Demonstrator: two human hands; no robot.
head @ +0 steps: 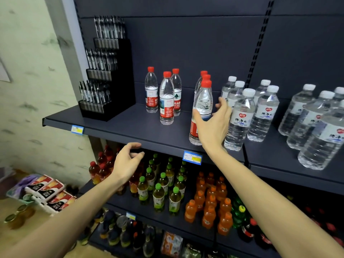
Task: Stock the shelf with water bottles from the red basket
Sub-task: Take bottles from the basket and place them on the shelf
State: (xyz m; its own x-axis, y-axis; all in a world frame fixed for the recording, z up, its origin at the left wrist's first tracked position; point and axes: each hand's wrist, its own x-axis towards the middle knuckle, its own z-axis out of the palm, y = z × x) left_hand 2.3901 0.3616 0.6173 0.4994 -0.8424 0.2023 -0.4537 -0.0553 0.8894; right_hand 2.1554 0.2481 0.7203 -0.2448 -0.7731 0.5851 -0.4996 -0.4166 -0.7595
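A red-capped water bottle stands upright at the front of a row of three on the dark top shelf. My right hand cups it from the front: the thumb lies against its left side, and the spread fingers sit just off its right side. Three more red-capped bottles stand further left. My left hand hovers below the shelf's front edge, fingers loosely curled and holding nothing. The red basket is out of view.
White-capped water bottles crowd the shelf right of my right hand. A black pen display fills the shelf's left end. Lower shelves hold green-capped tea bottles and orange drinks. Packaged goods lie at the lower left.
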